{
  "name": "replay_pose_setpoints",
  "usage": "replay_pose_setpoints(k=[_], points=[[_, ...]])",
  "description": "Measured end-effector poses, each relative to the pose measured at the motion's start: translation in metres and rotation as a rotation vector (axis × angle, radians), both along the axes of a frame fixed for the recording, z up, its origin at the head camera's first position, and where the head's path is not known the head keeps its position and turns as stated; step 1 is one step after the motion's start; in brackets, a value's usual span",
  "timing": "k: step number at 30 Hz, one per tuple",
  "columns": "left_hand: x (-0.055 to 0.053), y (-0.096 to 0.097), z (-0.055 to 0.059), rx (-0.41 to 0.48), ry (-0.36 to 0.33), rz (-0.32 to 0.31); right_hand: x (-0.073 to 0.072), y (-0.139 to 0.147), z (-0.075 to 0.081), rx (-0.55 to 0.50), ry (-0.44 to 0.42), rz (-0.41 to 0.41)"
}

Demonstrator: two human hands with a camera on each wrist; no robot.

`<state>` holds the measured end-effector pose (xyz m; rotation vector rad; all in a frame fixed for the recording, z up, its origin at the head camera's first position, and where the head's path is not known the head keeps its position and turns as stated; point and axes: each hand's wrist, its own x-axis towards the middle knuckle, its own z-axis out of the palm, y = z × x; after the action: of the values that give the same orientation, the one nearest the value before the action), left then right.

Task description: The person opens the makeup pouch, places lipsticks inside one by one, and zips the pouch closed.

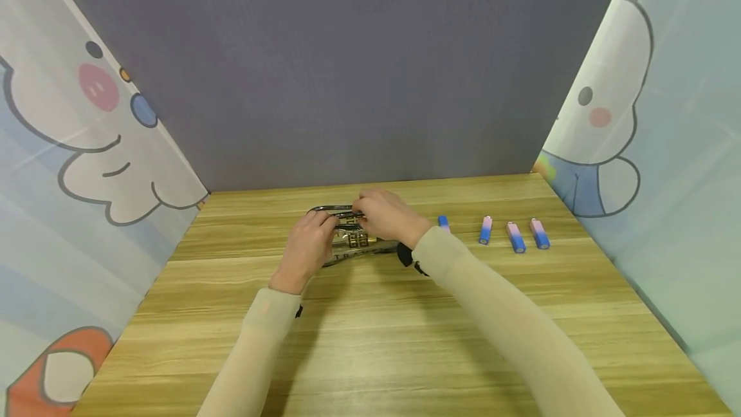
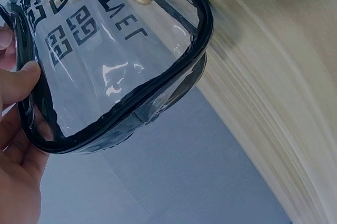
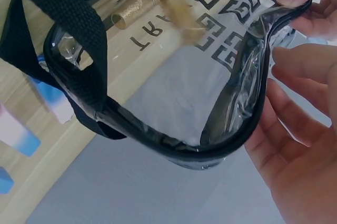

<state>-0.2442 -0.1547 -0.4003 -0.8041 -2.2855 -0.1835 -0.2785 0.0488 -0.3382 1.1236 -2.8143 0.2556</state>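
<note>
A clear plastic zip pouch with black trim and dark printed lettering is held up over the table by both hands. My left hand grips its left edge, thumb on the near side of the black trim in the left wrist view. With thumb and fingers, my right hand pinches the trim at the pouch's opening. Two gold tubes, one of them a glittery gold tube, lie inside and show through the plastic. A black fabric strap loop sticks out from the pouch's right end.
Several small pink-and-blue sticks lie on the wooden table right of the pouch; one is partly behind my right arm. A dark grey panel stands at the back, with cartoon-printed curtains on both sides.
</note>
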Motion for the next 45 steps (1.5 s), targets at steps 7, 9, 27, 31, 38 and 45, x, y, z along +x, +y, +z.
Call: replay_pose_setpoints(k=[7,9,27,31,38,45], points=[[-0.001,0.001,-0.002,-0.001,0.003,0.006,0.001,0.006,0.006,-0.018,-0.018,0.002],[-0.001,0.001,-0.002,-0.001,-0.003,0.007,0.002,0.008,0.010,-0.019,-0.018,0.001],[-0.002,0.002,0.002,-0.003,-0.026,0.003,0.001,0.057,0.029,0.016,0.011,-0.043],[-0.003,0.001,0.001,0.001,-0.026,0.002,-0.002,0.072,0.026,0.020,0.001,-0.078],[-0.003,0.000,0.000,-0.005,-0.028,0.011,-0.007,0.101,0.020,0.008,-0.023,-0.106],[-0.003,0.000,0.000,0.007,-0.016,-0.002,-0.012,0.127,0.009,0.009,-0.060,-0.184]])
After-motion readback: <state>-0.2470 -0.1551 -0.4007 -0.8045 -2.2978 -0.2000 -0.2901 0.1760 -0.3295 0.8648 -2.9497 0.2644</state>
